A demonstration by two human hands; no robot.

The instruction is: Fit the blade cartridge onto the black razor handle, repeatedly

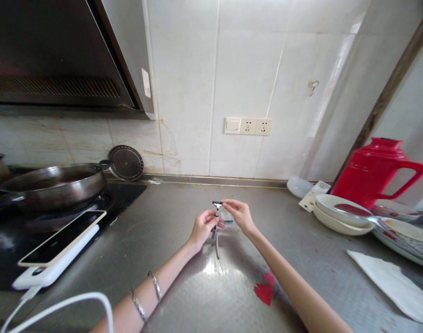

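A razor [217, 209] with a dark crosswise head and a slim handle stands upright over the steel counter. My left hand [203, 226] is closed around its handle. At the right end of the razor's head, the fingertips of my right hand [238, 213] are pinched together on it. Just behind the hands lies a small clear piece with a dark edge [228, 219], partly hidden by the fingers. A thin brownish strip [217, 249] shows below the handle; I cannot tell whether it is a separate thing or a reflection.
A pan [58, 182] sits on the stove at left, with a phone [64, 238] on a white block nearby, trailing a white cable [76, 298]. At right are a red thermos jug [370, 171], stacked bowls [339, 222] and white paper [391, 282]. A red scrap [266, 290] lies in front.
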